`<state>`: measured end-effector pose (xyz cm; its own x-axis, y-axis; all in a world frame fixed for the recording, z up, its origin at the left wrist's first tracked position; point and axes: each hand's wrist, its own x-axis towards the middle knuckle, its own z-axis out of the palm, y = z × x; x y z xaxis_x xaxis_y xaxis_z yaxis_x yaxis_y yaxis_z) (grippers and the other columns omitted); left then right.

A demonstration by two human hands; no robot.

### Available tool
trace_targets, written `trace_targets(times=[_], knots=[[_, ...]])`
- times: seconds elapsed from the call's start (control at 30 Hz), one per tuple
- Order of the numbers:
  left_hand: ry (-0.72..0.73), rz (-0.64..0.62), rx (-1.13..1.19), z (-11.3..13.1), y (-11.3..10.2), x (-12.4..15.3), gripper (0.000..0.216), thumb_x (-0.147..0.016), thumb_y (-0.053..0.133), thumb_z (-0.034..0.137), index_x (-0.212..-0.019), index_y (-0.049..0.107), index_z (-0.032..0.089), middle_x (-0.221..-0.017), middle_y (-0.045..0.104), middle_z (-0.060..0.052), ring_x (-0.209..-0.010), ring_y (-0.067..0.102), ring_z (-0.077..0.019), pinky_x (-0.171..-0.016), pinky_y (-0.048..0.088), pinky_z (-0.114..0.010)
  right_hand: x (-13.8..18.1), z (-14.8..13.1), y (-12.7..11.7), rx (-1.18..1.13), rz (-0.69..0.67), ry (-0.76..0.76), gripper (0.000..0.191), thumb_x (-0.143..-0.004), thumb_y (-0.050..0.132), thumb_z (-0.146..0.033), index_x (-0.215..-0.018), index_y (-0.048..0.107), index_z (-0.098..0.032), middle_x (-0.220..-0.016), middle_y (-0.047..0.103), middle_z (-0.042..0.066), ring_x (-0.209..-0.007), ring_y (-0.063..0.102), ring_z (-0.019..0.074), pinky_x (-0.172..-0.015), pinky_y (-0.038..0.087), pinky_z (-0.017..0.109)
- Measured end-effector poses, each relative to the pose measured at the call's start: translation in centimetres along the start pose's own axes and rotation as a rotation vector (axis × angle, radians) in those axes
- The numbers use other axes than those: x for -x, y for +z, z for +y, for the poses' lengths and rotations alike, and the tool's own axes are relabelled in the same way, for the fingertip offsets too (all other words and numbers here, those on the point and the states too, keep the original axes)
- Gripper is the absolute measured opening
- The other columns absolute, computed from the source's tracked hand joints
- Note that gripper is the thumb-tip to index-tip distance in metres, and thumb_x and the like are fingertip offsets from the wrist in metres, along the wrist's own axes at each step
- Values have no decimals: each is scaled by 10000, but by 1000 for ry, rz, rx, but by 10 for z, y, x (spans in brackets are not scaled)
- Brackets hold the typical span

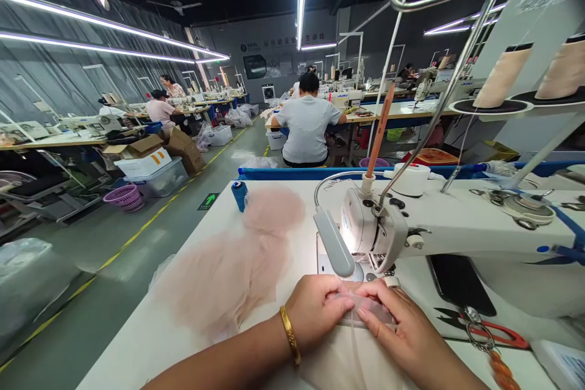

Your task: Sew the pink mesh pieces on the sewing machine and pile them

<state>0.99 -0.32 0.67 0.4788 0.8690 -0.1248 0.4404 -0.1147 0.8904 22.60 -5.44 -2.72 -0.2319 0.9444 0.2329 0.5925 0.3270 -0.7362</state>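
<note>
My left hand [315,308], with a gold bangle on its wrist, is closed in a pinch on a small piece of sheer pink fabric [365,311]. My right hand [404,329] lies on the same piece, its fingers pressed together on it. Both hands sit just in front of the needle area of a white sewing machine [411,225]. A pile of the same sheer pink fabric [237,268] lies on the white table [150,335] to the left of my hands.
A blue thread spool [239,195] stands at the table's far edge. A black phone [459,283] and red-handled scissors [493,332] lie right of my hands. Thread cones [503,76] stand on the rack. Other people sit sewing at tables ahead; boxes and baskets line the aisle at left.
</note>
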Motion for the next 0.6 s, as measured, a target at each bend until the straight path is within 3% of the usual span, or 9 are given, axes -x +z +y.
trace_targets(times=[0.17, 0.4, 0.6], knots=[[71, -16, 20, -4, 1, -1, 243, -833, 649, 402, -758, 713, 180, -633, 499, 42, -633, 441, -139, -612, 330, -264, 1, 2, 6, -50, 89, 61, 209, -1042, 571, -467, -1077, 706, -311, -1028, 750, 16, -887, 687, 221, -745, 558, 297], [165, 3, -37, -8, 8, 0, 250, -870, 655, 402, -774, 757, 195, -659, 564, 13, -645, 476, -153, -638, 356, -272, -1, 3, 10, -54, 86, 28, 280, -1080, 517, -442, -905, 672, -288, -871, 688, 3, -787, 623, 205, -717, 512, 300], [184, 82, 60, -9, 12, -4, 175, -783, 741, 332, -888, 725, 192, -900, 666, -40, -793, 592, -191, -721, 471, -286, 2, 3, 10, -75, 83, 36, 306, -1086, 498, -463, -902, 662, -281, -871, 682, 21, -784, 615, 215, -638, 497, 291]])
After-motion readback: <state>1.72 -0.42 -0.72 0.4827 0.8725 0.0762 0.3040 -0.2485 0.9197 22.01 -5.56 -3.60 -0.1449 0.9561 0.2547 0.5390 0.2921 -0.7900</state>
